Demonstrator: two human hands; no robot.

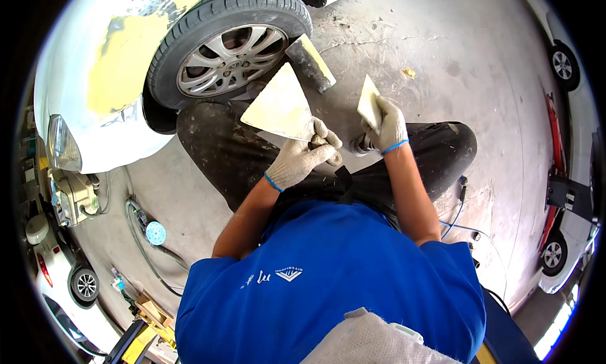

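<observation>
The two hands are held apart above the parted legs, both covered by pale knit gloves with blue cuffs. The spatula (pixel 279 105) is gripped by the left hand (pixel 302 158), its handle wrapped by curled fingers; the wide, yellowish blade is pointed far and slightly left, between the left knee (pixel 201 127) and the wheel (pixel 233 59). The left forearm is bent at the elbow and angled far and right, toward the middle. A small scraper (pixel 368 104) is pinched by the right hand (pixel 389 127), its flat, pale yellow face tilted up to the far left; the right forearm is angled far and slightly left, and the hand is held a little farther out than the left one. The two tools are separated by a gap, through which the floor (pixel 404 45) is seen. A block (pixel 310 62) is set beside the wheel, at its right. At the far left, the car (pixel 82 121) is partly covered by a yellow patch (pixel 120 70).
</observation>
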